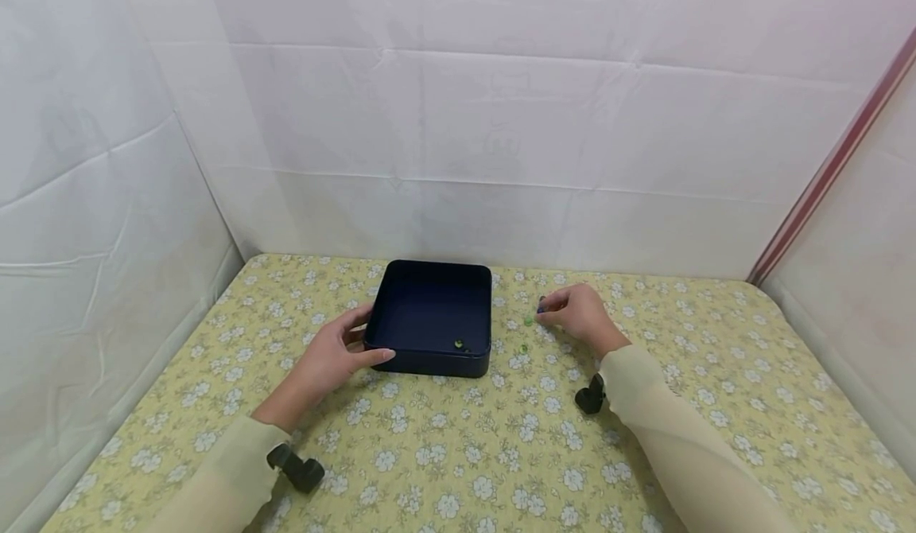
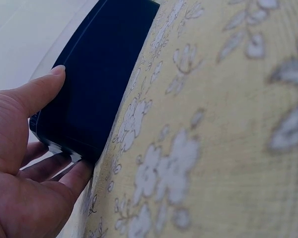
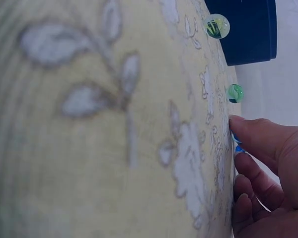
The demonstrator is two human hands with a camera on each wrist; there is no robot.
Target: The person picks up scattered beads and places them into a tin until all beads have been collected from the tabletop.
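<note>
A dark navy, square open box [image 1: 429,363] sits on the table. My left hand [image 1: 335,355] grips its near left corner, thumb on the front wall and fingers along the left side. Green marbles [image 1: 459,344] lie in the box's near right corner. To the right of the box, my right hand [image 1: 578,314] pinches a blue marble [image 3: 240,148] between thumb and index finger, low at the cloth. The fingers partly hide this marble. Two loose marbles lie near that hand: a green swirled one [image 3: 235,93] and a clear one with a yellow-green core [image 3: 217,26].
A yellow cloth with white flowers [image 1: 444,461] covers the table. White sheeting [image 1: 458,135] rises behind it and at both sides. A red strip [image 1: 830,167] runs down the right corner. Each wrist wears a black strap mount [image 1: 591,395].
</note>
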